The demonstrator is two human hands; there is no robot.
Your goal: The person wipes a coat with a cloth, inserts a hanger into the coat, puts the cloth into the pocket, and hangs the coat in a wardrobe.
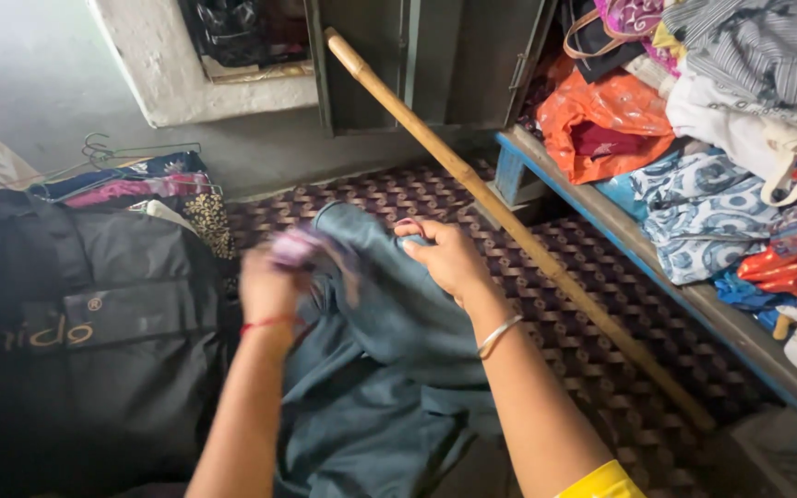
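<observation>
- The right hand (449,258) sits near the middle of the view. Its grip is closed on the top edge of a blue-grey cloth (389,369), with the fingers curled over the fold.
- The left hand (267,281) is just to the 9 o'clock side of the right hand. It is blurry. It is up against the same cloth, and something soft and purple (295,247) shows at its fingertips. I cannot tell if this grip is closed or loose.
- The cloth hangs down from both hands toward 6 o'clock, between the two arms, in big loose folds.
- A red thread (267,323) goes around the left wrist. A silver bangle (498,334) goes around the right wrist.
- A big black bag (85,360) lies at 9 o'clock, touching the cloth's side.
- Some wire hangers (108,152) and bright patterned clothes (154,184) lie past the bag, toward 10 o'clock.
- A long bamboo stick (509,226) runs slanted from 12 o'clock down to 4 o'clock, just beside the right hand.
- A blue shelf (694,300) is at 3 o'clock. It holds a heap of clothes (703,111), orange, blue, white and striped.
- A dark patterned mat (601,314) covers the floor under the stick and the cloth.
</observation>
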